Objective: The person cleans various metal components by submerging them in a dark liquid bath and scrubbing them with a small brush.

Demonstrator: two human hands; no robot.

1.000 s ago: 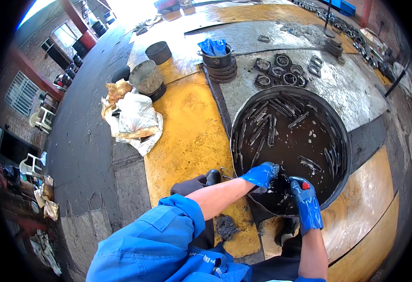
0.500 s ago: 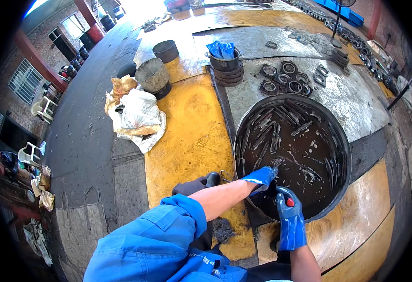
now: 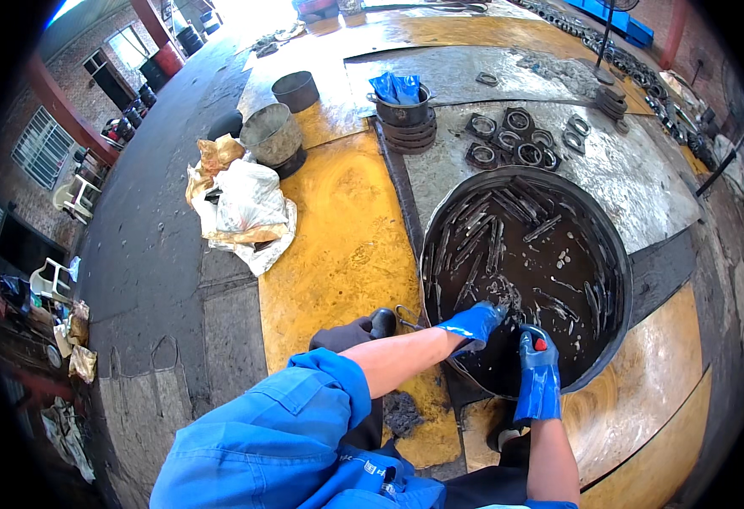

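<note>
A big round dark tub (image 3: 628, 280) holds murky brown liquid (image 3: 550, 263). Long dark strips (image 3: 474, 227) lie in it, many of them along its wall. My left hand (image 3: 476, 324), in a blue glove, reaches over the near left rim with its fingers closed at the liquid. A grey, wet-looking clump (image 3: 504, 293) shows at its fingertips; whether I grip it is unclear. My right hand (image 3: 538, 369), also gloved in blue, is closed inside the near rim. A red handle end (image 3: 541, 344) pokes out of that fist; the rest of this tool is hidden.
Beyond the tub lie several dark ring-shaped parts (image 3: 518, 136). A pot (image 3: 404, 110) with a blue bag stands on stacked discs. To the left are a white sack (image 3: 253, 199) and a metal bucket (image 3: 272, 136). A grey fibrous wad (image 3: 402, 413) lies near my legs.
My right hand has moved right and slightly forward, up beside the left. My left hand has shifted a little to the right, and the clump at its fingertips looks larger.
</note>
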